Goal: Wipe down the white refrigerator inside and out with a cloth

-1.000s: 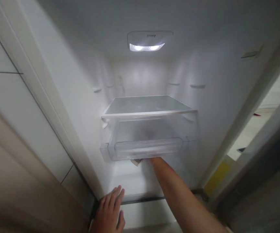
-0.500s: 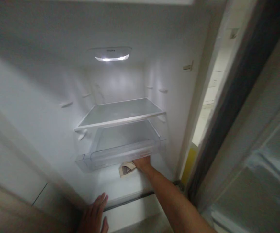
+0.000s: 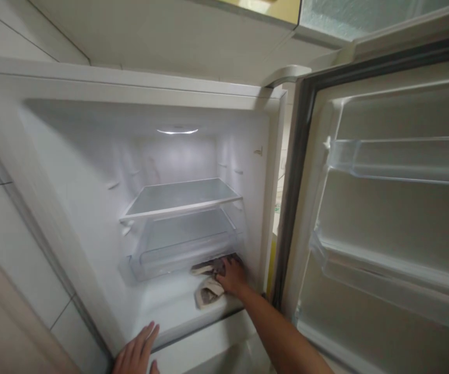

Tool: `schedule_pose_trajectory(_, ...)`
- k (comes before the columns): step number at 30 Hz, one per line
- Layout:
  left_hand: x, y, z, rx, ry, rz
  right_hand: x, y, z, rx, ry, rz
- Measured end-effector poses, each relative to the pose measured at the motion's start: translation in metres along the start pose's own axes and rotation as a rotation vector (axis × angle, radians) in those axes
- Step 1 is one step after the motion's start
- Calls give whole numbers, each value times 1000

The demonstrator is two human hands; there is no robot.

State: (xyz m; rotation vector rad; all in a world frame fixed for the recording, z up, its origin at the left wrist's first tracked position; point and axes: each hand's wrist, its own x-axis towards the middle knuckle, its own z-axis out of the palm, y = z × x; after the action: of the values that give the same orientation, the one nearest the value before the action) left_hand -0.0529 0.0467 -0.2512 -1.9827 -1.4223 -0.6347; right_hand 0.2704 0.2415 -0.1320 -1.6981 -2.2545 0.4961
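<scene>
Inside the open fridge (image 3: 103, 228), my right hand (image 3: 232, 275) is near the right end of the bottom surface (image 3: 169, 301), its fingers bent over a grey and cream cloth (image 3: 211, 293). Part of this cloth is folded toward me, and a darker part spreads behind my fingers below the clear drawer front. At the lower left, my left hand (image 3: 136, 348) lies against the fridge's front edge with its fingers stretched out, holding nothing.
Above the cloth are a clear plastic drawer (image 3: 185, 252) and a glass shelf (image 3: 181, 200). A lamp (image 3: 177, 131) glows at the top. On the right the fridge door (image 3: 380, 218) stands open, with clear racks (image 3: 407, 161). Tiled wall (image 3: 25, 249) borders the left.
My view has drawn back and up, bringing the fridge's top and door racks into sight. My right hand has come out from under the drawer front, and more cloth shows.
</scene>
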Motion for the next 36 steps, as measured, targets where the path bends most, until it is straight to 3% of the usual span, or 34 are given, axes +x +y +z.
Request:
schedule_pose_trajectory(3,3,2,-1,-2,-1,-8,-3,-28,19,-15,59,41)
schedule_pose_trajectory(6,2,4,-5,-9,-55,-41,-17,-77,49,-21,-13,-162)
schedule_pose_trajectory(8,0,6,-7,-27,-60,-46,-26,-95,60,-18,-94,-313)
schedule_pose_trajectory(10,0,11,-9,-46,-64,-67,-30,-90,55,-17,-144,-375)
schedule_pose_trajectory(13,19,23,-19,-36,-116,-204,-29,-50,27,-30,-92,-242)
schedule_pose_trajectory(16,77,37,-45,-41,-136,-249,-31,-7,3,-48,27,-12)
schedule_pose_trajectory(20,197,42,-96,61,11,-243,-50,10,0,-47,86,57)
schedule_pose_trajectory(21,226,41,-106,92,-28,-263,-55,8,1,-44,89,50)
schedule_pose_trajectory(23,272,37,-120,93,-283,-250,-66,1,0,-36,86,39)
schedule_pose_trajectory(25,298,32,-126,76,-431,-233,-77,-4,-5,-22,70,39)
schedule_pose_trajectory(27,306,32,-131,63,-509,-223,-89,-5,-11,-4,41,28)
schedule_pose_trajectory(30,294,44,-148,54,-552,-210,-117,7,-9,137,54,-13)
schedule_pose_trajectory(36,245,89,-197,34,-489,-168,-216,65,34,726,192,-67)
